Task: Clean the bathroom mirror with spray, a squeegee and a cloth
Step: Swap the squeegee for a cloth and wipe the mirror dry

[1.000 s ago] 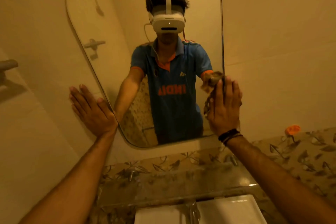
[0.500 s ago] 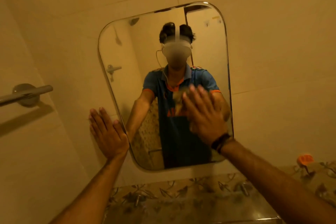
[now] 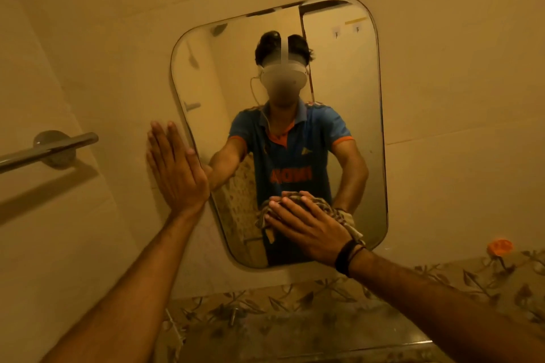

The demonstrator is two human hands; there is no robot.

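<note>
A rounded rectangular mirror [image 3: 348,74] hangs on the beige tiled wall and reflects a person in a blue jersey. My right hand [image 3: 306,227] presses a checked brownish cloth [image 3: 342,212] flat against the lower part of the glass, fingers spread over it. My left hand [image 3: 174,168] lies flat on the wall tile just left of the mirror's edge, fingers together and holding nothing. No spray bottle or squeegee shows in the view.
A chrome towel bar [image 3: 47,150] juts from the wall at the left. Below the mirror runs a glass shelf [image 3: 295,330] in front of leaf-patterned tiles. A small orange object [image 3: 500,246] sticks to the wall at the lower right.
My right hand has swept the cloth from the mirror's right edge leftwards, then down to the lower middle. The view tilted up, and my left hand stayed on the wall.
</note>
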